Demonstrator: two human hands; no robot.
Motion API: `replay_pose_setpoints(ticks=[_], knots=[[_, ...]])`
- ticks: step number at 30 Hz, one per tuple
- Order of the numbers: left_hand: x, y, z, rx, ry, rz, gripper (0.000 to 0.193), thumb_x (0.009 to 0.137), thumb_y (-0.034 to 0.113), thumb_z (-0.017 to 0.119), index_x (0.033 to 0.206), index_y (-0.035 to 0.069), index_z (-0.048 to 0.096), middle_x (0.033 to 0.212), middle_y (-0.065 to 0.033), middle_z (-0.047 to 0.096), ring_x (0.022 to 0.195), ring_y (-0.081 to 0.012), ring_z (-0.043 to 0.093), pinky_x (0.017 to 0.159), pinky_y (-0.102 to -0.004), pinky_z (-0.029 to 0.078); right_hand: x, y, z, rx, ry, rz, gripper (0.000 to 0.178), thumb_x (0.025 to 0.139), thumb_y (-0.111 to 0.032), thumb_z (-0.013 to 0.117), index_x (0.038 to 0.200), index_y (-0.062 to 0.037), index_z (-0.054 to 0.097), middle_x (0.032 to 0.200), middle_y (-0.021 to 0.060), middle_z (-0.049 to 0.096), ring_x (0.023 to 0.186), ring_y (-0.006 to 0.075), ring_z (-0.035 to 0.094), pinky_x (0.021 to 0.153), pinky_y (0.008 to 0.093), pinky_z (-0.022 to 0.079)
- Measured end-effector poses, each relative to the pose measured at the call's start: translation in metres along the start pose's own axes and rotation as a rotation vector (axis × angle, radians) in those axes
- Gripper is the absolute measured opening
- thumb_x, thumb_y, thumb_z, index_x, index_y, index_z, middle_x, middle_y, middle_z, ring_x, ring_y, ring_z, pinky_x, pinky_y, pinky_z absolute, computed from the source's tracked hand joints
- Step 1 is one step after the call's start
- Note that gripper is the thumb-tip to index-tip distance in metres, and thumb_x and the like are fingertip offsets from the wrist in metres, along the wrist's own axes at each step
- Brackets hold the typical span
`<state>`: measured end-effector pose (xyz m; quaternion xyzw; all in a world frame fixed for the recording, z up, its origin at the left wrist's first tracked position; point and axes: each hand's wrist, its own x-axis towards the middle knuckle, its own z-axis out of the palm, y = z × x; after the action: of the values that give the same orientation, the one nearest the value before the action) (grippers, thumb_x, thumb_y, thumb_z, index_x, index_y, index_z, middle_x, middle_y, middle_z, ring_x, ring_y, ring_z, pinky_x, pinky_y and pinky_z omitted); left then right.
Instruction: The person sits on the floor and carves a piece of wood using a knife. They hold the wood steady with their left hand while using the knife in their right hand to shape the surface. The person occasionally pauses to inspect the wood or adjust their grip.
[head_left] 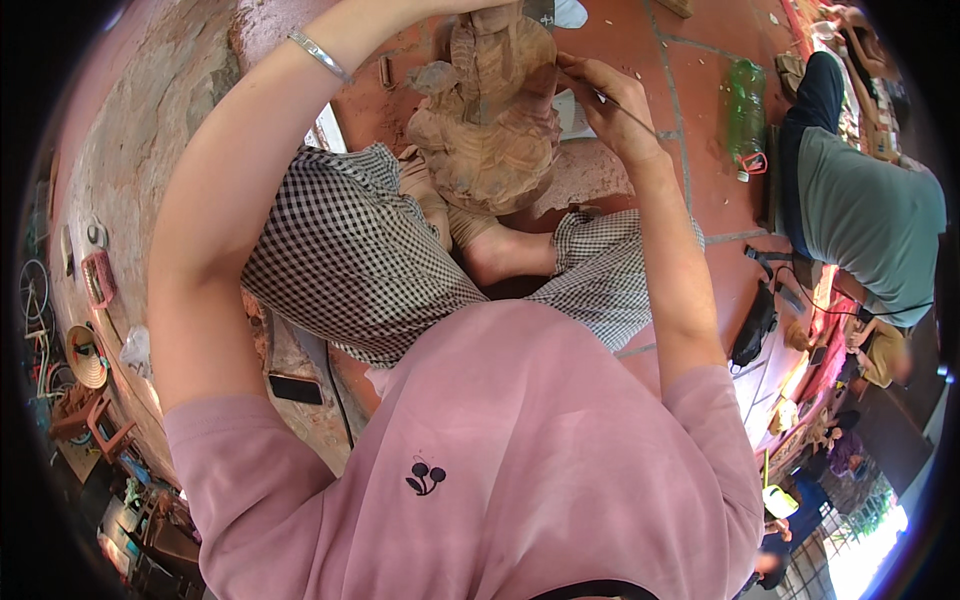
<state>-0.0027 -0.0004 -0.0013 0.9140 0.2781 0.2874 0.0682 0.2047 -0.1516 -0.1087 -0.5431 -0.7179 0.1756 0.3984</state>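
Carving [487, 150], brown and knobbly, stands upright at the far middle of our view, just beyond our bare feet and between our two hands; what it rests on is hidden. Our right hand [612, 105] is at its right side, the grip pinching a thin tool [633, 117] whose shaft slants near and to the right. Our left hand [468, 5] reaches to the carving's far end, mostly cut off by the upper edge, so we cannot tell the state of that grip.

As for containers, we see a green bottle [746, 100] lying on the red tile floor [692, 60] to the right of the carving, its white cap toward the near end; we cannot make out whether anything is inside. Nearer on the right lies a black bag [755, 325], its contents hidden from us. On the left, a clear plastic bag [136, 347] sits crumpled near a straw hat [86, 356]; what either holds is too small to tell.

Near our left knee we have a dark phone [297, 389] lying flat. A small brown block [386, 70] lies left of the carving, well apart from it. On the far right, a co-worker in a grey-green shirt [868, 205] bends forward.
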Motion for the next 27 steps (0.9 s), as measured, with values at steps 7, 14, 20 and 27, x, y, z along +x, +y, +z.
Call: replay_pose_setpoints(ticks=[7, 14, 20, 27], knots=[[0.001, -0.003, 0.001, -0.004, -0.002, -0.003, 0.046, 0.079, 0.033, 0.07, 0.116, 0.007, 0.067, 0.111, -0.0157, 0.068, 0.108, -0.0348, 0.064, 0.096, -0.0423, 0.051, -0.001, -0.011, 0.008, -0.077, 0.03, -0.044, 0.015, 0.085, -0.009, 0.075, 0.098, -0.0039, 0.07, 0.106, 0.0126, 0.072, 0.088, 0.0312, 0.071, 0.073, 0.0358, 0.058], [0.005, -0.011, -0.007, -0.05, -0.121, -0.033, 0.051, 0.08, 0.036, 0.071, 0.122, 0.008, 0.065, 0.118, -0.0167, 0.066, 0.113, -0.0345, 0.061, 0.098, -0.0425, 0.049, -0.024, -0.014, 0.033, 0.269, 0.56, 0.249, 0.018, 0.091, -0.007, 0.07, 0.099, 0.0004, 0.056, 0.079, 0.0084, 0.067, 0.073, 0.0161, 0.065, 0.067, 0.0297, 0.052], [0.013, -0.035, -0.007, -0.097, -0.155, -0.01, 0.051, 0.082, 0.039, 0.072, 0.122, 0.009, 0.065, 0.118, -0.0177, 0.066, 0.113, -0.0356, 0.061, 0.098, -0.0438, 0.048, -0.061, -0.017, 0.071, 0.362, 0.465, 0.449, 0.018, 0.087, -0.011, 0.076, 0.097, -0.0013, 0.065, 0.083, 0.0072, 0.068, 0.076, 0.0127, 0.063, 0.071, 0.0269, 0.052], [0.029, -0.057, -0.017, -0.216, -0.304, -0.142, 0.057, 0.083, 0.037, 0.073, 0.128, 0.005, 0.063, 0.119, -0.0166, 0.067, 0.114, -0.0271, 0.061, 0.099, -0.0376, 0.045, -0.048, -0.04, 0.067, 0.551, 0.396, 0.581, 0.025, 0.088, -0.015, 0.076, 0.105, -0.0016, 0.066, 0.093, 0.0038, 0.07, 0.083, 0.01, 0.063, 0.075, 0.0255, 0.052]])
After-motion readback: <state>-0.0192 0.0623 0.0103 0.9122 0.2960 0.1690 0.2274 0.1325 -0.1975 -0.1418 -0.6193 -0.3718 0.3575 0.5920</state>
